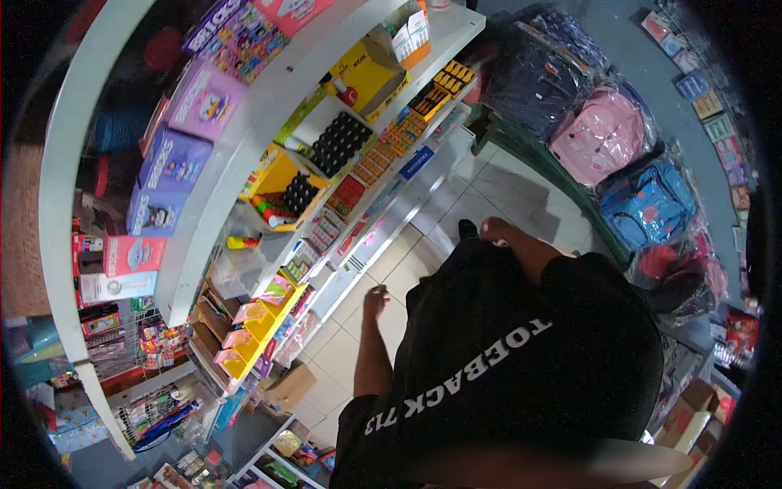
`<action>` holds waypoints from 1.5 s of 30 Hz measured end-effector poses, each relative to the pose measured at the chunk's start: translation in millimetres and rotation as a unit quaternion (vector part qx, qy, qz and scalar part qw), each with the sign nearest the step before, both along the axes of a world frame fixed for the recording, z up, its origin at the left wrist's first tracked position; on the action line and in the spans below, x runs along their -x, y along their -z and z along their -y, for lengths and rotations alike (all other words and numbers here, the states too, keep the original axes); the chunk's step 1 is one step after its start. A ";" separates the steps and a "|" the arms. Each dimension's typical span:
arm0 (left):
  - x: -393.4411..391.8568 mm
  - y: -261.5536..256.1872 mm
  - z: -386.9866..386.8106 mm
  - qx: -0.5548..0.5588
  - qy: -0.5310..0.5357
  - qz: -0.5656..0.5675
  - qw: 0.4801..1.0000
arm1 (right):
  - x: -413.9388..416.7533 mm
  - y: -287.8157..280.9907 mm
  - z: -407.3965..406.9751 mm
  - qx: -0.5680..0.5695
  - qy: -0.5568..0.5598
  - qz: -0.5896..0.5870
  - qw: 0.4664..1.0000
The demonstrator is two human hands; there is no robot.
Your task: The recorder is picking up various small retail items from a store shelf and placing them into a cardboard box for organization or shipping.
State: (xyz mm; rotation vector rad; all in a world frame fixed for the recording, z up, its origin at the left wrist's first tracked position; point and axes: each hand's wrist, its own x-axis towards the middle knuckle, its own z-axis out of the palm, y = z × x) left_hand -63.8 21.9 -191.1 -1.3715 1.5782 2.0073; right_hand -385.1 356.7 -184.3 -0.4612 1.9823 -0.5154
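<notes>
My left hand (376, 300) hangs over the pale floor tiles, between the black shirt and the lower shelf edge. Its fingers look partly curled, and the picture does not settle whether anything small is in them. My right hand (493, 231) is further forward, beside the tip of a dark shoe (467, 228). Its fingers are bent, with a small whitish spot by them that I cannot identify. Neither hand touches the shelves. The black shirt (525, 367) with white lettering fills the lower right. Nearest my left hand stands a yellow display box (269, 327) holding pink packets.
White curved shelves (244, 147) on the left carry boxed brick toys (208, 98), yellow cartons (366, 76) and small packs. A cardboard box (292, 386) lies on the floor. To the right, plastic-wrapped backpacks, one pink (602, 136) and one blue (650, 205), sit behind a dark green edge (553, 171).
</notes>
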 end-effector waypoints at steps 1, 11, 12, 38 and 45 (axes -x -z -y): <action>5.1 1.7 -14.4 -0.022 -0.009 0.009 1.000 | -0.6 7.9 -5.6 0.008 0.052 0.068 0.996; 52.0 -45.4 -59.3 0.310 0.289 -0.014 0.905 | 26.6 59.6 -27.0 -0.028 -0.021 -0.069 0.997; 54.9 -39.9 -40.0 0.350 0.385 -0.045 0.853 | 33.5 54.0 -24.7 0.004 -0.007 -0.061 0.998; 114.6 33.8 -13.7 0.011 0.669 0.061 0.740 | -409.7 22.7 -101.4 0.000 0.759 0.044 0.649; 99.0 -4.4 -47.9 0.051 0.671 0.009 0.740 | -366.5 16.6 -96.2 0.084 0.901 0.176 0.387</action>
